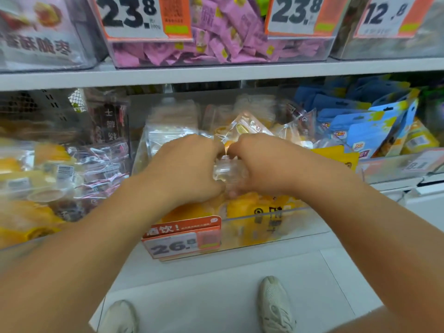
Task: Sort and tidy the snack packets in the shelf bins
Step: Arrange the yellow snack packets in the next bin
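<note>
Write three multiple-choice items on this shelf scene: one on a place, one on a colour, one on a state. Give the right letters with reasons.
1. Where are both hands working?
A. the bin tagged 26.8
B. the top shelf
C. the floor

2. What colour are the packets in the upper middle bin?
A. green
B. pink
C. black

3. What are the hands doing?
A. hanging idle
B. pressing a price tag
C. gripping clear packets

Key: 1 A, the left hand and right hand sit above the 26.8 tag. 2 B, the pink packets fill it. 3 C, fingers curl round the clear packets.
</note>
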Motion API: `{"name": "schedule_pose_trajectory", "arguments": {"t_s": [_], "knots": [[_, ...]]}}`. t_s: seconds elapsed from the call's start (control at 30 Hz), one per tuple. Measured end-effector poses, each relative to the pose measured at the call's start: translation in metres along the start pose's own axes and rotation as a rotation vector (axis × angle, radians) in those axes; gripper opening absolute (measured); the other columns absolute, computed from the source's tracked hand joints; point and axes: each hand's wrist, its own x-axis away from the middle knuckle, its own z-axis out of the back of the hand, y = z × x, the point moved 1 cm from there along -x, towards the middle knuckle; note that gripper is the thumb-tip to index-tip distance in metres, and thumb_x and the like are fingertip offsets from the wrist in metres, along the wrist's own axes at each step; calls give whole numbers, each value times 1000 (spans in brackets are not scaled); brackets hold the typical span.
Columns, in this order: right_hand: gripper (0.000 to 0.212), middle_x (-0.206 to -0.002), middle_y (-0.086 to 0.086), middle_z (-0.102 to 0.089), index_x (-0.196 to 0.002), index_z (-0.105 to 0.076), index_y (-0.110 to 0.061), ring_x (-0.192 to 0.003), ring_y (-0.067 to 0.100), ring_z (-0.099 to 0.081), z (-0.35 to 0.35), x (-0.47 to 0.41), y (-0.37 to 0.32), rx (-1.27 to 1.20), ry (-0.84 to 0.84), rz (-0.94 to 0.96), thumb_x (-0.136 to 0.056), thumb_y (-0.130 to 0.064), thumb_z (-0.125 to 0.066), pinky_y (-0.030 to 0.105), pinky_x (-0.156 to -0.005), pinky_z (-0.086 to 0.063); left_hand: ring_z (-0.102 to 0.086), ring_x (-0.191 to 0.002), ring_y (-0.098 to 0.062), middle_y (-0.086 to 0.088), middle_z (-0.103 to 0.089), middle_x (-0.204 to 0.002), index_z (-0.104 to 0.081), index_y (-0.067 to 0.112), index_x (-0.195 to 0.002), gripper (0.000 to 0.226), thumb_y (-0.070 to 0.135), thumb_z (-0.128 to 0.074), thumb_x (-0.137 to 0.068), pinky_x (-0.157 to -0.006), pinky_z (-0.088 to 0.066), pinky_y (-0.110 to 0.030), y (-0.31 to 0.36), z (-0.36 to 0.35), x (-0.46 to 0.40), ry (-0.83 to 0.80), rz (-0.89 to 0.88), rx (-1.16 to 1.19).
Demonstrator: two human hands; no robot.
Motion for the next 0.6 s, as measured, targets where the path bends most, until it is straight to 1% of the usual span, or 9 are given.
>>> {"name": "schedule_pose_trajectory", "arguments": {"t_s": [0.1,0.13,0.17,0.23,0.3,0.4,0.47,0.53,0.6], "knots": [[34,-80,0,-57,-84,-64,-15,-78,19,-55,7,-11,0,49,-31,-37,-76,-43,-83,26,-59,-41,-61,-95,-27,4,-65,-95,-62,34,-93,19,36,-67,-74,-74,-50,-35,-4,4,3,62,82,19],[34,-71,1,-54,-73,-61,-13,-70,20,-53,12,-10,4,83,-51,-40,-77,-38,-83,25,-53,-37,-61,-92,-26,5,-62,-89,-60,34,-83,10,35,-67,-76,-70,-48,-34,-6,5,4,57,100,29],[34,-67,2,-55,-68,-60,-12,-66,20,-52,16,-6,11,117,-69,-42,-78,-35,-83,25,-51,-36,-59,-90,-25,7,-59,-82,-56,33,-75,11,36,-66,-78,-66,-43,-32,-9,4,6,44,112,29],[29,-68,1,-59,-67,-63,-14,-65,17,-54,24,7,27,137,-78,-70,-78,-33,-83,26,-54,-39,-56,-87,-24,8,-53,-75,-48,32,-67,22,40,-64,-80,-58,-32,-31,-10,3,9,41,118,28],[29,-69,-2,-59,-64,-61,-19,-67,12,-53,30,22,39,56,-73,-90,-79,-33,-82,31,-59,-44,-54,-83,-26,7,-53,-73,-45,30,-67,23,41,-60,-81,-54,-26,-31,-9,2,12,73,101,27],[25,-78,-6,-60,-70,-57,-23,-77,15,-58,26,32,44,-82,-61,-71,-84,-33,-76,38,-71,-51,-55,-80,-24,8,-51,-69,-41,33,-68,25,50,-54,-82,-58,-28,-33,-11,-1,13,80,64,30],[26,-75,-7,-55,-75,-50,-23,-74,12,-55,20,32,41,-80,-75,-37,-88,-32,-71,33,-64,-46,-56,-81,-21,10,-51,-66,-43,35,-69,33,63,-54,-83,-59,-30,-33,-14,-3,12,87,65,32],[25,-76,-7,-51,-80,-46,-23,-74,10,-52,16,29,31,-84,-93,21,-90,-31,-69,33,-62,-40,-58,-85,-20,10,-57,-73,-51,36,-76,33,68,-52,-84,-62,-32,-33,-12,-3,12,109,71,46],[30,-84,-10,-51,-91,-46,-27,-83,12,-54,13,25,19,-94,-134,46,-85,-40,-73,34,-69,-44,-59,-93,-19,13,-65,-90,-58,40,-95,22,61,-55,-89,-66,-32,-32,-8,-5,11,114,54,72]]}}
